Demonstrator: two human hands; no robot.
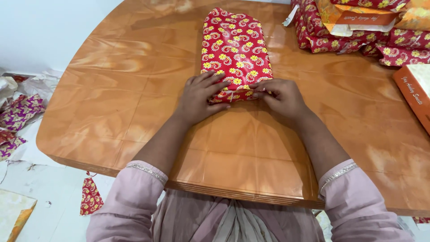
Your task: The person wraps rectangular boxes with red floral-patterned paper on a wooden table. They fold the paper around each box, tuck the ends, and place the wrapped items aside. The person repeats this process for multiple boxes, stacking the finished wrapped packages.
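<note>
Left hand [200, 95] spread flat on the near end of a red box wrapped in yellow-flowered paper [234, 49], right hand [280, 96] pinching its end fold, box lying lengthwise toward the far edge of the glossy orange wooden table [121, 98]

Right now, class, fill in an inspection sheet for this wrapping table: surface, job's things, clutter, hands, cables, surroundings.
Surface: glossy orange-brown wooden table.
Job's things: red floral wrapped box lying flat at the table's middle.
Clutter: stack of wrapped boxes at the far right; orange box at the right edge.
Hands: left hand and right hand press the paper at the box's near end.
Cables: nothing seen.
Surroundings: paper scraps on the pale floor at left.
</note>
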